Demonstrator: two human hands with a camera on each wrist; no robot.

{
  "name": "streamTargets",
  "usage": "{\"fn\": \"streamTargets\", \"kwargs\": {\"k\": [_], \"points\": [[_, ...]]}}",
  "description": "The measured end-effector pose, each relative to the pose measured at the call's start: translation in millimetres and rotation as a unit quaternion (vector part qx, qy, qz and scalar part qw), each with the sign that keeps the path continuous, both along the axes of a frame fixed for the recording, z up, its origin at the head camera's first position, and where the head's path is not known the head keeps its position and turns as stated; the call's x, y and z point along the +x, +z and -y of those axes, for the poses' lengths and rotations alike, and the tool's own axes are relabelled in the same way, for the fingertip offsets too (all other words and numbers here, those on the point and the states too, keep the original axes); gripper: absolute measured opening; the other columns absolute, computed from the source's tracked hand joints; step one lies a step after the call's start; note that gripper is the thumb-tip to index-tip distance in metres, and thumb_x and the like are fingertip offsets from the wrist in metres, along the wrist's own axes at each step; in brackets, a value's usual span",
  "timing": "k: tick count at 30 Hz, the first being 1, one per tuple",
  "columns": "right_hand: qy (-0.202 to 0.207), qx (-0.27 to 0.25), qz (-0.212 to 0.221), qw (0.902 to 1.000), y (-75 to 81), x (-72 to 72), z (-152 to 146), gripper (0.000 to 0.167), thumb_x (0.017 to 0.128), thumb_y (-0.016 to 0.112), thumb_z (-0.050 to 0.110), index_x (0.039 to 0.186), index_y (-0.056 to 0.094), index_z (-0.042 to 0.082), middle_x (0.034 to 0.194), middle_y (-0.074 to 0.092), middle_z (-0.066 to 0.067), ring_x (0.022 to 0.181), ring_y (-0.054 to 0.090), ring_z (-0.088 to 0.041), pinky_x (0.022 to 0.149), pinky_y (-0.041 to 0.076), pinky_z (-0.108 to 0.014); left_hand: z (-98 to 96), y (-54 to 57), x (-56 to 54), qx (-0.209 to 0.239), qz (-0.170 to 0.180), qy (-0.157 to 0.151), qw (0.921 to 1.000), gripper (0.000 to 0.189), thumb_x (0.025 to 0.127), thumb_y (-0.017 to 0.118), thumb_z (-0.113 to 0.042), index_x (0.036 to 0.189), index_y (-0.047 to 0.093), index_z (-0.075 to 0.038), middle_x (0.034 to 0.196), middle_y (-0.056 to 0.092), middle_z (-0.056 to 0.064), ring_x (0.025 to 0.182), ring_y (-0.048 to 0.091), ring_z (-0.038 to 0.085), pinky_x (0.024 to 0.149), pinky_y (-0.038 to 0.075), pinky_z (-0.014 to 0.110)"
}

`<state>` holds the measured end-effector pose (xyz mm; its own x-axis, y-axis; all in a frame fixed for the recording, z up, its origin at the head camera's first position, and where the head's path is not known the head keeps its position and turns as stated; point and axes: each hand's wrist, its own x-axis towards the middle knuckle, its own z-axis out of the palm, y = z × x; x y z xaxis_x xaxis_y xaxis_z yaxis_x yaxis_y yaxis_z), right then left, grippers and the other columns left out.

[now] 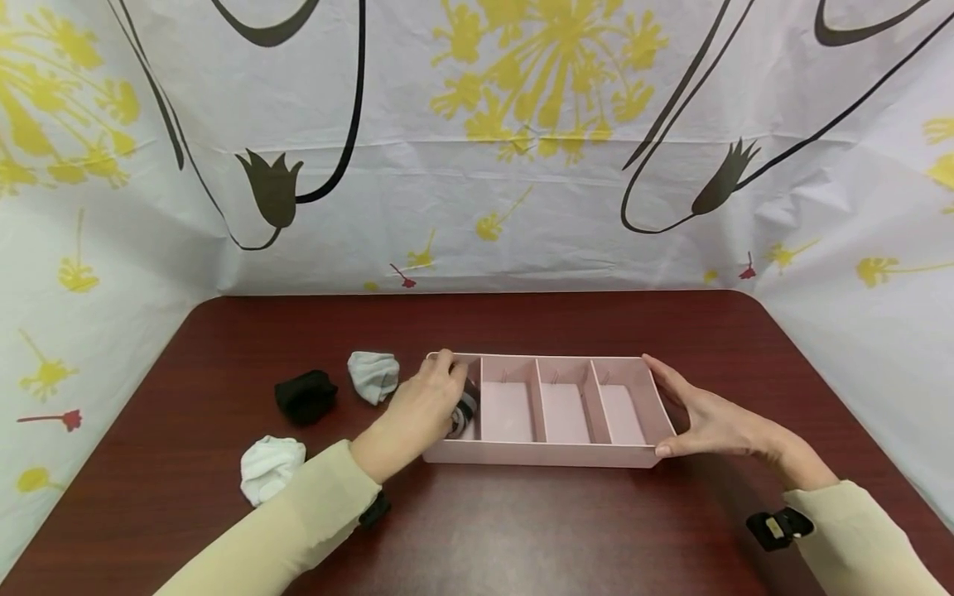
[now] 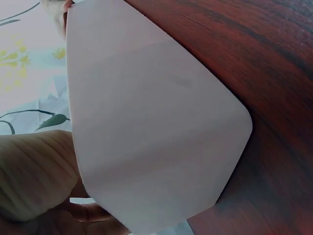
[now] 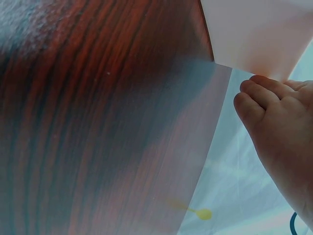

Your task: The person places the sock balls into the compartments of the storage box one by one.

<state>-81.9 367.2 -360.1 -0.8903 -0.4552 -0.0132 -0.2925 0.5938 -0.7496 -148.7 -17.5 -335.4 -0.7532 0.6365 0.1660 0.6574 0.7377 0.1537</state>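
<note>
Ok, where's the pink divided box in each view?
Head: the pink box sits below and right of center.
Left wrist: the pink box fills the middle, seen from outside.
Right wrist: part of the pink box shows at top right.
Shared landmark: the dark red tabletop, in all three.

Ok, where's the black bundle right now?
In the head view, the black bundle lies on the left side of the table, between the grey bundle, up and to its right, and the white bundle, below and to its left.
</note>
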Motion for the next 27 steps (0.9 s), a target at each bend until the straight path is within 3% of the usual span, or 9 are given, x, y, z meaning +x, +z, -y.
{"fn": "streamTargets", "kwargs": {"k": [11, 27], "points": [[-0.001, -0.006, 0.009, 0.9999, -1.4, -0.3, -1.4, 0.113, 0.072, 0.079, 0.008, 0.152, -0.002, 0.015, 0.151, 0.005, -0.032, 0.128, 0.016, 0.02, 0.095, 0.028, -0.003, -5.2, -1.2, -0.6, -0.014, -0.011, 0.011, 0.9998, 0.045, 0.067, 0.078, 0.002, 0.107, 0.057, 0.003, 0.104, 0.051, 0.017, 0.092, 0.057, 0.034, 0.049, 0.051, 0.037], [0.003, 0.001, 0.0, 1.0, -0.6, -0.1, 0.2, 0.114, 0.072, 0.079, 0.009, 0.152, -0.002, 0.015, 0.15, 0.006, -0.034, 0.127, 0.017, 0.02, 0.095, 0.029, -0.004, -5.4, 0.0, 2.6, -0.019, 0.012, 0.022, 0.9995, 0.055, 0.068, 0.079, 0.0, 0.117, 0.054, 0.004, 0.109, 0.052, 0.017, 0.1, 0.057, 0.032, 0.057, 0.053, 0.038]]}}
